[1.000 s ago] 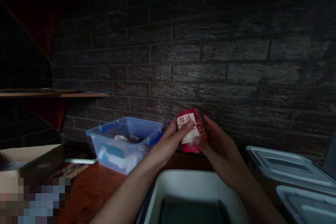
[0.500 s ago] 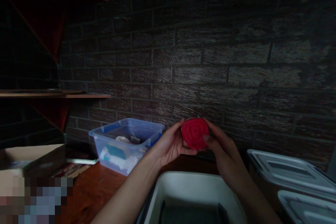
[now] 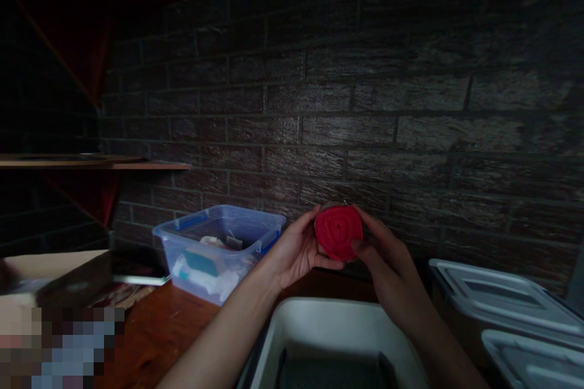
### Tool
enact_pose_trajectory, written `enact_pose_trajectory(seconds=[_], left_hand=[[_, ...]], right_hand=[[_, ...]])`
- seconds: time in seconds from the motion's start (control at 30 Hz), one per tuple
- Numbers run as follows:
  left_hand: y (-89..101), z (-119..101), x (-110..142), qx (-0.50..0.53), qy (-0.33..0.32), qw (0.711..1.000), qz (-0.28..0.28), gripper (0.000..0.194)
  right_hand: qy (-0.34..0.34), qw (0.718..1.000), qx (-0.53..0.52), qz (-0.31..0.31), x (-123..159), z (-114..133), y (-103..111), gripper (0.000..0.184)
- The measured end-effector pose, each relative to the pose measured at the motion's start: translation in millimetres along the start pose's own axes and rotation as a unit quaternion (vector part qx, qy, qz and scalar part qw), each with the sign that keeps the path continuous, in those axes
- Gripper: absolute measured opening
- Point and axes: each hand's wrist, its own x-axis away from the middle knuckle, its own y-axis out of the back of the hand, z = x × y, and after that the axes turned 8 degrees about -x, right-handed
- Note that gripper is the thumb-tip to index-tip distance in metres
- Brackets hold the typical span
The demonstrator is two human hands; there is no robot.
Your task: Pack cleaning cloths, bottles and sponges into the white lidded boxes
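Note:
Both hands hold a roll of red plastic bags [image 3: 338, 231] above a white bin [image 3: 328, 310], its coiled end facing me. My left hand [image 3: 301, 249] supports it from the left, with the thumb at its upper side and fingers curled beneath. From the right, my right hand [image 3: 387, 255] wraps round it, the thumb pressed on the lower right of the coiled end. The printed label on its side is turned out of sight. Inside the bin lies a dark object [image 3: 335, 374], partly cut off by the frame's lower edge.
A clear blue-tinted plastic box [image 3: 182, 243] with white and teal items stands on the reddish wooden table [image 3: 159, 328]. Two grey lids [image 3: 497, 285] lie at the right. An open cardboard box [image 3: 86, 279] sits at far left, below wall shelves [image 3: 150, 166]. A dark brick wall [image 3: 328, 121] rises behind.
The roll has turned in my hands: its printed label faced me a second ago, and the coiled end does now. Over the last half second it has hardly moved; my right thumb shifted slightly down.

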Motion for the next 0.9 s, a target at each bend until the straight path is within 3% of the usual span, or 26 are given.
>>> enact_pose_trajectory(seconds=[0.37, 0.63, 0.77, 0.9], left_hand=[[-3.6, -2, 1, -0.008, -0.01, 1.0, -0.007, 0.055], [5.5, -1, 0, 0.024, 0.011, 0.999, 0.039, 0.058], [10.9, 1, -2, 0.045, 0.023, 0.998, 0.036, 0.054], [11.4, 9, -6, -0.039, 0.026, 0.999, 0.0, 0.068]], right_hand=[[0.023, 1.0, -0.006, 0.01, 2, 6, -1, 0.057], [-0.009, 0.996, -0.085, 0.025, 4, 8, -4, 0.06], [0.003, 0.999, -0.043, 0.014, 4, 6, -7, 0.064], [0.01, 1.0, 0.024, -0.008, 3, 4, -8, 0.061]])
